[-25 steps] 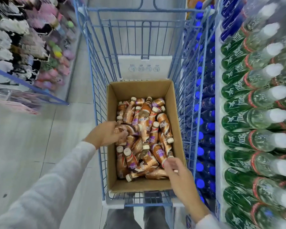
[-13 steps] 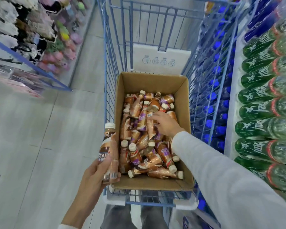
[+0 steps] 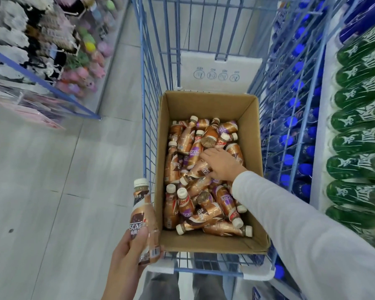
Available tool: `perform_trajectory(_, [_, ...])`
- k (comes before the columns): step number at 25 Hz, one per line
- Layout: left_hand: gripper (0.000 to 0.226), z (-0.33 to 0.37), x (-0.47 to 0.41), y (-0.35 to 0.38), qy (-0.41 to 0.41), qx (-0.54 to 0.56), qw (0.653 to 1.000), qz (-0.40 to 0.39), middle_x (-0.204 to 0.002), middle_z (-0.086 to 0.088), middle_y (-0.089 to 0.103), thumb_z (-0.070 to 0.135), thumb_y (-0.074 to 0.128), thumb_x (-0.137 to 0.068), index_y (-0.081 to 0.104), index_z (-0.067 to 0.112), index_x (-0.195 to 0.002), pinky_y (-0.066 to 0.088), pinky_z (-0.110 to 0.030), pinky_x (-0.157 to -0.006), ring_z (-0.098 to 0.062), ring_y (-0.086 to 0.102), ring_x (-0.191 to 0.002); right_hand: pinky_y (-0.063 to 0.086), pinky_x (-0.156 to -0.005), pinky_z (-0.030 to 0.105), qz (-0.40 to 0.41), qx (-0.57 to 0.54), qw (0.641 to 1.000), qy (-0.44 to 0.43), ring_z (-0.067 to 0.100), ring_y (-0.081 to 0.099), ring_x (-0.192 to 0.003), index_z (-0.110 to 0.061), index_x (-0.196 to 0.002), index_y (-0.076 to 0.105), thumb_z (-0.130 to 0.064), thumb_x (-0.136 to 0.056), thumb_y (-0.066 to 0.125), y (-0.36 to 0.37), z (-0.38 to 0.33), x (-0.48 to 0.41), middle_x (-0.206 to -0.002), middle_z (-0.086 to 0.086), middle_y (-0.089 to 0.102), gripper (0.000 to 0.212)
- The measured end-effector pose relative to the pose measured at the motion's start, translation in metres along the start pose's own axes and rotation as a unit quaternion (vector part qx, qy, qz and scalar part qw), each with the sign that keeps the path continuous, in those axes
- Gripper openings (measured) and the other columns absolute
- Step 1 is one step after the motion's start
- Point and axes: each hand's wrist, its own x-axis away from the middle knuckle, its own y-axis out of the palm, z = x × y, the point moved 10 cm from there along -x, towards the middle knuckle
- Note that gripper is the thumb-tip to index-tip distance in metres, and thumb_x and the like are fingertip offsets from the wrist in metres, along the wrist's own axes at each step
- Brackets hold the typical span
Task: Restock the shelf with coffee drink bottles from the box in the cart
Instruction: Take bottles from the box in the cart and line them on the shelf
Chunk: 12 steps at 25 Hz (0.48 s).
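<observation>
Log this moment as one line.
left hand: holds coffee bottle upright outside box | right hand: in box, on loose bottles, grip unclear

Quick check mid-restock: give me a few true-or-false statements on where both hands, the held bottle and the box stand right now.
1. The left hand holds a coffee bottle upright outside the cart. True.
2. Green bottles line the right side beside the cart. True.
3. The right hand rests on the green bottles. False: it reaches into the cardboard box, touching the jumbled coffee bottles there.
4. The cardboard box is empty. False: many bottles lie in it.
</observation>
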Motion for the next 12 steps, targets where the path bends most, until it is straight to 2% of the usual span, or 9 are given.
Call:
perform_trajectory(3, [0.050,0.015,0.003,0.014,0.015,-0.014,0.999,-0.038,-0.104,-0.017,0.074,0.042,0.074,-0.077,0.067,0.011,-0.116,0.061,-0.044,-0.074,-0.039,0.073,-0.092,0.042,-0.106,0.040,0.053,-0.178,0.978,0.099,0.023,0.047,-0.128,-0.017,-0.141,0.043,-0.062,-0.079,0.071,-0.013,-0.003,0.050,-0.139,0.004,0.051,0.082])
perform_trajectory(5, [0.058,0.033,0.013,0.030,0.029,-0.027,0.996,-0.081,-0.103,-0.018,0.074,0.046,0.082,-0.076,0.066,0.009,-0.119,0.059,-0.048,-0.080,-0.041,0.073,-0.091,0.049,-0.097,0.037,0.111,-0.326,0.925,0.162,0.016,0.053,-0.118,-0.026,-0.137,0.045,-0.065,-0.075,0.073,-0.029,-0.013,0.100,-0.131,-0.004,0.054,0.078])
perform_trajectory(6, [0.058,0.042,0.018,0.039,0.036,-0.037,0.993,-0.107,-0.103,-0.018,0.075,0.046,0.082,-0.077,0.066,0.009,-0.119,0.058,-0.048,-0.082,-0.040,0.073,-0.091,0.050,-0.095,0.034,0.137,-0.402,0.885,0.190,0.011,0.054,-0.115,-0.032,-0.136,0.045,-0.065,-0.074,0.074,-0.036,-0.020,0.127,-0.129,-0.008,0.054,0.076])
perform_trajectory(8, [0.055,0.062,0.028,0.057,0.058,-0.067,0.984,-0.154,-0.105,-0.014,0.076,0.046,0.080,-0.078,0.067,0.013,-0.120,0.056,-0.047,-0.087,-0.034,0.075,-0.094,0.052,-0.095,0.033,0.202,-0.542,0.782,0.231,0.003,0.059,-0.108,-0.042,-0.131,0.048,-0.066,-0.071,0.076,-0.054,-0.040,0.178,-0.124,-0.016,0.059,0.070])
perform_trajectory(10, [0.069,0.081,0.042,0.082,0.087,-0.109,0.969,-0.206,-0.115,-0.006,0.075,0.059,0.081,-0.070,0.065,0.021,-0.126,0.053,-0.048,-0.096,-0.027,0.073,-0.104,0.054,-0.093,0.033,0.284,-0.638,0.666,0.262,0.002,0.064,-0.102,-0.049,-0.121,0.052,-0.064,-0.072,0.078,-0.073,-0.059,0.230,-0.114,-0.015,0.066,0.058])
perform_trajectory(12, [0.087,0.093,0.063,0.110,0.111,-0.148,0.952,-0.245,-0.128,0.003,0.069,0.073,0.081,-0.061,0.059,0.031,-0.134,0.049,-0.050,-0.104,-0.020,0.068,-0.114,0.054,-0.094,0.034,0.361,-0.685,0.564,0.288,0.009,0.067,-0.105,-0.045,-0.123,0.056,-0.066,-0.070,0.078,-0.088,-0.074,0.281,-0.111,-0.011,0.070,0.060])
